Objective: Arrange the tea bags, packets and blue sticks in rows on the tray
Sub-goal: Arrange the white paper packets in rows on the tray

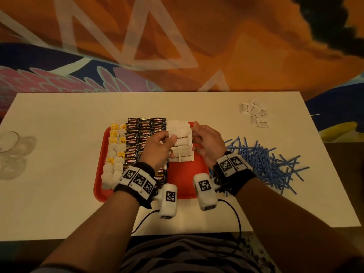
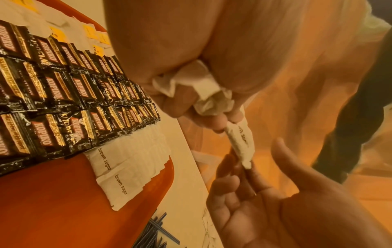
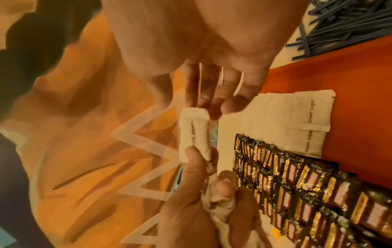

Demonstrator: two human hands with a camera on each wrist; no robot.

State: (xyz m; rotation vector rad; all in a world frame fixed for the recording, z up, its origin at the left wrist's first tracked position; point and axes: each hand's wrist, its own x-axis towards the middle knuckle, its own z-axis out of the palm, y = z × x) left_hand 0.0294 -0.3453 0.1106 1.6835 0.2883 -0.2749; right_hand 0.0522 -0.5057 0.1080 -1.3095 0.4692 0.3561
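Above the red tray (image 1: 183, 174), held up between both hands: one white brown-sugar packet (image 1: 183, 139). Left hand (image 1: 157, 148) with thumb and forefinger pinched on the packet's left end, the other fingers (image 2: 180, 102) curled round a crumpled wad of further white packets (image 2: 203, 90) in the palm. Right hand (image 1: 208, 142) at the packet's right end, fingers (image 3: 203, 87) nearly straight and close together, tips touching the packet's edge; whether the thumb pinches it, impossible to tell.

On the tray, in columns running away from the body: at the left, tea bags (image 1: 116, 152) with yellow tags; next to them, black Kopiko packets (image 1: 141, 134) in several overlapping columns; right of those, a column of white brown-sugar packets (image 1: 183, 154) overlapped like shingles, directly under the held one. Nearest stretch of tray below that column bare red.

On the white desk (image 1: 59, 174), just right of the tray: a loose, crisscrossed heap of blue sticks (image 1: 264, 162). Farther back on the right, well apart from the tray: a small scatter of white packets (image 1: 256, 113). At the desk's left edge: a clear glass (image 1: 9, 142). Black wrist bands with square-patterned markers and white camera blocks on both wrists, black cables trailing toward the body.
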